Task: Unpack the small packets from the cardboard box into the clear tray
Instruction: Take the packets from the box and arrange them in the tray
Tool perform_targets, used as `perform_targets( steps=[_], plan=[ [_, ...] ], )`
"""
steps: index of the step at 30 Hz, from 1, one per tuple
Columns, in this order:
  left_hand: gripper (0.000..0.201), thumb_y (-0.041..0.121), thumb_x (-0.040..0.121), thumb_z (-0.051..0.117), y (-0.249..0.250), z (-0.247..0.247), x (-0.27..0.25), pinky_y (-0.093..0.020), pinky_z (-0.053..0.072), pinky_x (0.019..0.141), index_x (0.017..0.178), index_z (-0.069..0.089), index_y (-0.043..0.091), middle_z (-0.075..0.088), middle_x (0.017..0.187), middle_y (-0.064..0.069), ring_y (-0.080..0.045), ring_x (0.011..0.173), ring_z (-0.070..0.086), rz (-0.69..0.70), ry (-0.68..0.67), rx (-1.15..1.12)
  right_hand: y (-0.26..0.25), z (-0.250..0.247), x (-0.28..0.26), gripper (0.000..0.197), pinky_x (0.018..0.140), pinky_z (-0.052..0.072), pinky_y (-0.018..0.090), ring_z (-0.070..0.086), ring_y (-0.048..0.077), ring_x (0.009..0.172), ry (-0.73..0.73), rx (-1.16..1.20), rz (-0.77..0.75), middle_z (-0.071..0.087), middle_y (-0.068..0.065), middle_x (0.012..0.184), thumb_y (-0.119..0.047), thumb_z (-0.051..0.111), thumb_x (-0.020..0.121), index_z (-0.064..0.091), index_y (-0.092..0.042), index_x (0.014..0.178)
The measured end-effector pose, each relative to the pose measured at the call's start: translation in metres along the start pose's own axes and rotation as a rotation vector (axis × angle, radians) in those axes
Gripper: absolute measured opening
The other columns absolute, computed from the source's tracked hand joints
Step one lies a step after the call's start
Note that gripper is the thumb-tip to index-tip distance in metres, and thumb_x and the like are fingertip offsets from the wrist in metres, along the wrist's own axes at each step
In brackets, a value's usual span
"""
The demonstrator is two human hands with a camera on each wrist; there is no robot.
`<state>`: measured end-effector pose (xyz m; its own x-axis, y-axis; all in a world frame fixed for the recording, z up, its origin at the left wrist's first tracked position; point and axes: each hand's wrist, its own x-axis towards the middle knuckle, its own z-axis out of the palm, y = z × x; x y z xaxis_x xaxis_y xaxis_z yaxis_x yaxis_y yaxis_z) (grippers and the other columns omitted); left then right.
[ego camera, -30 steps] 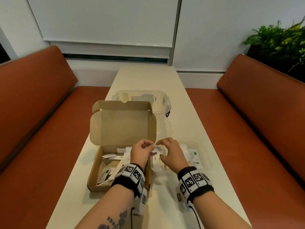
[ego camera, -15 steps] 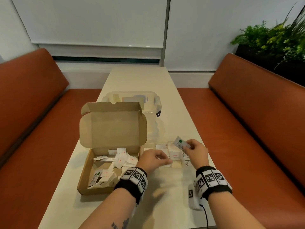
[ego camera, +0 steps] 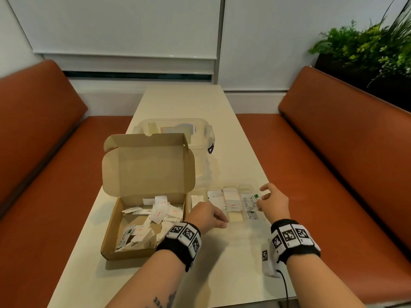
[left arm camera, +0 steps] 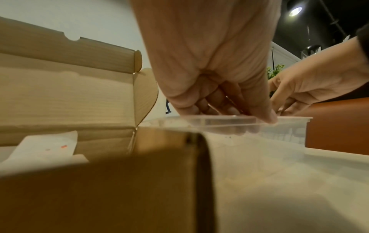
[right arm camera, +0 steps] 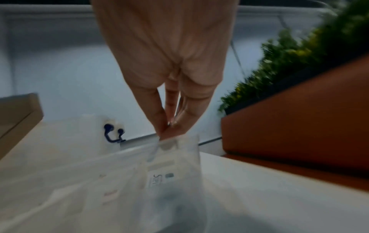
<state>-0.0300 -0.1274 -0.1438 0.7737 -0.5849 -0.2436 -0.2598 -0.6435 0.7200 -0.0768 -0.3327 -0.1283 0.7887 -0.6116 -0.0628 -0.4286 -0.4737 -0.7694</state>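
**A:** so where's everything sitting rn?

**B:** box (ego camera: pixel 142 221) is on the left of the table (ego camera: pixel 222 274), lid flipped up, loose packets (ego camera: pixel 155 215) piled inside, mostly white with red print. The tray (ego camera: pixel 242 187) is right beside it on the right, touching or nearly, can't tell. It's got white packets in rows plus a couple of Stevia packets (ego camera: pixel 250 200) at the right end.

**A:** and the hands?

**B:** left hand (ego camera: pixel 205 216) is at the tray's near edge, fingers (left arm camera: pixel 225 107) bent down over the rim, nothing visibly held. Right hand (ego camera: pixel 272 202) is at the tray's right end with fingertips (right arm camera: pixel 175 127) pressed together at the Stevia packets; whether it's pinching one I can't tell, too blurry.

**A:** anything else there?

**B:** a clear tub (ego camera: pixel 175 130) behind the box, orange benches (ego camera: pixel 344 163) either side, a plant (ego camera: pixel 364 47) back right.
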Motion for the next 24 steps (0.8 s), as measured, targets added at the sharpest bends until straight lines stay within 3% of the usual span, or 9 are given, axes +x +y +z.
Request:
perform_targets(
  steps=[5, 11, 16, 24],
  plan=[
    [0.018, 0.021, 0.077, 0.078, -0.001, 0.001, 0.001, 0.003, 0.035, 0.057, 0.095, 0.077, 0.020, 0.074, 0.093, 0.002, 0.004, 0.071, 0.056, -0.005, 0.001, -0.011, -0.003, 0.009, 0.004, 0.023, 0.076, 0.056, 0.033, 0.065, 0.023, 0.083, -0.152, -0.373, -0.053, 0.069, 0.008, 0.088, 0.006, 0.051, 0.082, 0.068, -0.008, 0.078],
    [0.017, 0.022, 0.076, 0.078, -0.003, 0.001, 0.002, 0.003, 0.036, 0.057, 0.093, 0.077, 0.021, 0.075, 0.091, 0.002, 0.005, 0.069, 0.056, -0.008, -0.001, -0.013, -0.007, 0.020, 0.002, 0.024, 0.080, 0.055, 0.032, 0.065, 0.024, 0.091, -0.217, -0.747, -0.117, 0.069, 0.005, 0.099, -0.003, 0.049, 0.086, 0.068, -0.012, 0.097],
    [0.016, 0.023, 0.076, 0.078, -0.003, 0.001, 0.002, 0.002, 0.036, 0.058, 0.093, 0.078, 0.023, 0.075, 0.091, 0.004, 0.005, 0.071, 0.057, -0.007, -0.002, -0.008, -0.003, 0.023, 0.006, 0.030, 0.087, 0.052, 0.028, 0.062, 0.020, 0.103, -0.266, -0.851, -0.198, 0.062, 0.001, 0.118, -0.006, 0.055, 0.088, 0.066, -0.020, 0.112],
    [0.016, 0.023, 0.077, 0.078, -0.001, 0.000, 0.000, 0.003, 0.035, 0.058, 0.093, 0.078, 0.022, 0.075, 0.092, 0.004, 0.005, 0.072, 0.056, -0.005, -0.004, 0.011, -0.005, 0.024, 0.004, 0.032, 0.085, 0.051, 0.027, 0.063, 0.020, 0.102, -0.312, -0.911, -0.208, 0.067, 0.000, 0.113, -0.013, 0.056, 0.089, 0.065, -0.026, 0.117]
  ],
)
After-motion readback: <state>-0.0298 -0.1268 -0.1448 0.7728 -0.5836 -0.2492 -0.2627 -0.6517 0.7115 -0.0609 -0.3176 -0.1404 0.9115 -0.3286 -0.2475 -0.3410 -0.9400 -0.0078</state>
